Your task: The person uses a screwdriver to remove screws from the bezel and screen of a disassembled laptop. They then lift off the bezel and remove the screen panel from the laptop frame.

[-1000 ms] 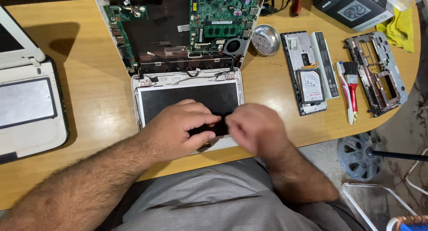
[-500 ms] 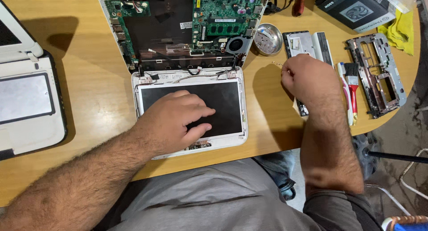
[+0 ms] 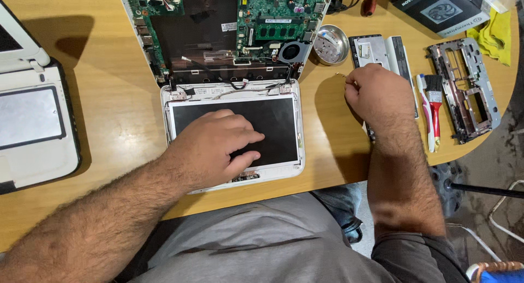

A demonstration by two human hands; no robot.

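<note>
An opened white laptop lies in front of me, its bare motherboard (image 3: 273, 21) at the far side and its white-framed screen panel (image 3: 284, 97) nearer to me. My left hand (image 3: 215, 146) lies flat on the dark screen with its fingers spread, holding nothing. My right hand (image 3: 379, 94) is curled to the right of the panel. It rests over a drive caddy (image 3: 371, 48), and its fingertips pinch a tiny thin brownish piece (image 3: 340, 75). A small round metal bowl (image 3: 331, 43) stands just beyond that hand.
A second white laptop (image 3: 33, 124) lies at the left table edge. To the right are a red-handled brush (image 3: 434, 105), a white tool (image 3: 424, 111), a grey metal frame (image 3: 464, 86), a black box (image 3: 439, 10) and a yellow cloth (image 3: 496, 34). The table's front edge curves near my lap.
My right hand left the screen's lower edge and moved right and away, ending beside the metal bowl. My left hand opened and now lies flat on the screen.
</note>
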